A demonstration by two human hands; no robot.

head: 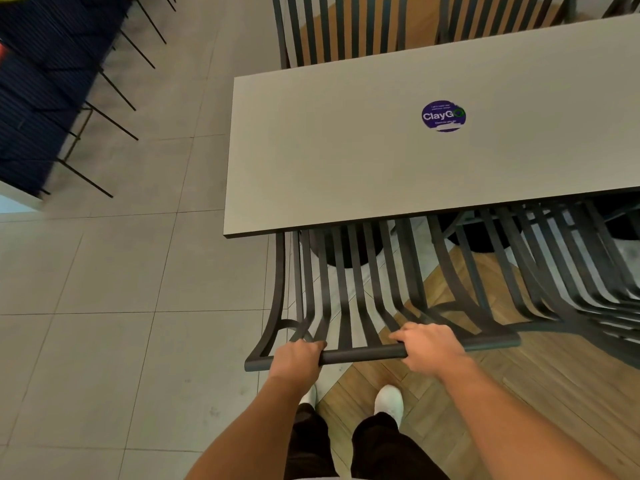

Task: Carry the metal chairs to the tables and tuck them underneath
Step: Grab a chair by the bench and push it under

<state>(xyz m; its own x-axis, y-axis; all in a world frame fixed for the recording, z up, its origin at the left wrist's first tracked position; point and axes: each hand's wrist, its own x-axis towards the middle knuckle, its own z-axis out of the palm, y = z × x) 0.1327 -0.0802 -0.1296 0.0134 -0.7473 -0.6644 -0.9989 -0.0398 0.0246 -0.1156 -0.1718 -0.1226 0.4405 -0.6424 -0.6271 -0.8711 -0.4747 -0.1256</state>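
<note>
2 hands, left hand (pixel 297 355) and right hand (pixel 427 344), have fingers wrapped shut around the chair (pixel 349 289) top rail; its seat sits partly under the tabletop (pixel 346 161) near edge. Push straight, evenly, clearing the right neighbouring chair (pixel 561 271).

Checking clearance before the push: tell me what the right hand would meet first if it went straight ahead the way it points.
Probably the near edge of the table. The right hand grips the chair's top rail, pointing over the slatted back toward that edge; heights are unclear, so it might pass under.
</note>
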